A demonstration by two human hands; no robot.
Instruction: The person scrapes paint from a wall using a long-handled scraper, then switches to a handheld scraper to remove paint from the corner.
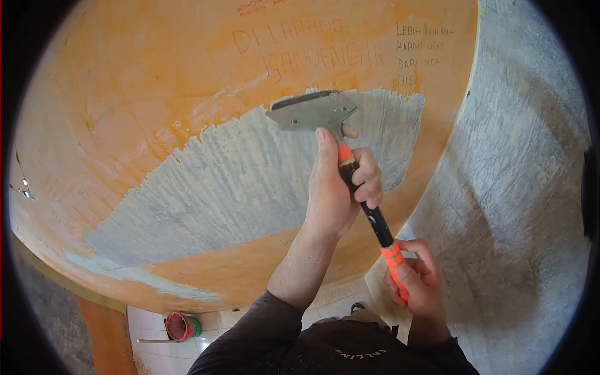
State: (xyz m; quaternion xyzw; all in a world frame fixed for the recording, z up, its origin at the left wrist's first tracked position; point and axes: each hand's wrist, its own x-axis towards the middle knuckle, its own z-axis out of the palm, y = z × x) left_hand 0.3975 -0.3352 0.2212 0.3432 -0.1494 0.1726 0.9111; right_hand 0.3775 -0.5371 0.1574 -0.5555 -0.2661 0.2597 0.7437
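- The left hand is gripping the scraper just below its metal head, with the thumb pointing toward 12 o'clock. A sudden snag could slide the grip upward and jam the thumb against the metal.
- The right hand is gripping the orange end of the handle, at 5 o'clock from the left hand. Uneven force between the hands could twist the head and dig in one corner.
- The head is lying toward 12 o'clock, along the upper border of the bare grey patch; contact at its edge is not certain. Too steep an angle could gouge the surface; too shallow an angle could cause skidding.
- The orange coating is ending in a ragged line from 8 to 12 o'clock. Weakly bonded flakes could break away and drop onto the arms.
- A grey surface is standing at 3 o'clock. A wide swing of the handle could strike it.
- A red-and-green bucket is standing on the tiled floor at 7 o'clock. An unwatched sideways step could tip it.
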